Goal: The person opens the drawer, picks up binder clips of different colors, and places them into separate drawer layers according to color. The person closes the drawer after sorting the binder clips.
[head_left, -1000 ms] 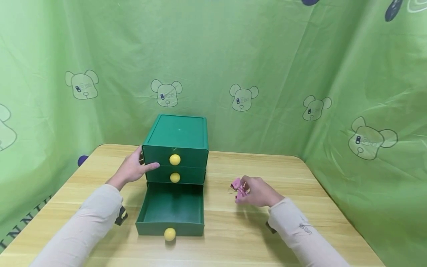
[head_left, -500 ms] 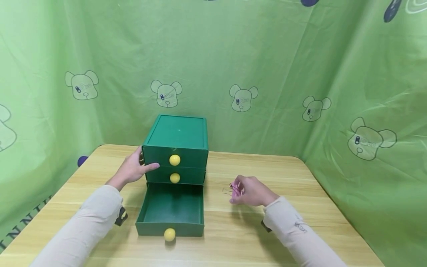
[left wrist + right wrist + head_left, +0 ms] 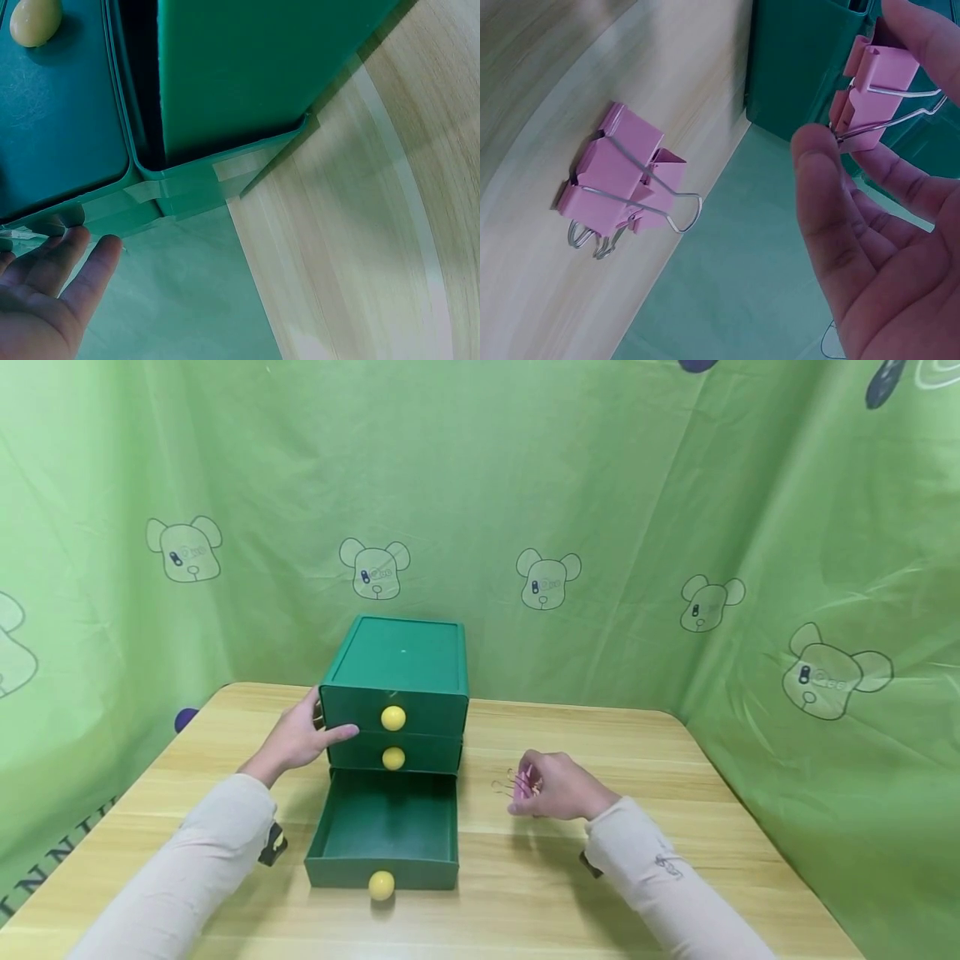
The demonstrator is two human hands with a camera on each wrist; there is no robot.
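A green drawer cabinet [image 3: 405,656] with yellow knobs stands on the table. Its bottom drawer [image 3: 386,827] is pulled out, and no objects show inside. My left hand [image 3: 294,739] rests against the cabinet's left side, thumb across the front; in the left wrist view its fingers [image 3: 97,266] lie fairly straight along the side wall. To the right of the cabinet, my right hand [image 3: 562,787] pinches a pink binder clip [image 3: 881,86] between thumb and fingers, its wire handles pointing toward the cabinet. More pink binder clips [image 3: 619,180] lie close together on the table in the right wrist view.
The wooden table [image 3: 645,868] runs out to both sides of the cabinet. A green curtain [image 3: 465,468] printed with bear heads hangs behind the table and along its sides. Small dark wrist cameras show under both sleeves [image 3: 637,852].
My right hand has moved a little to the left with the pink binder clip, whose wire handles now stick out further left. The left hand and the drawer have stayed put.
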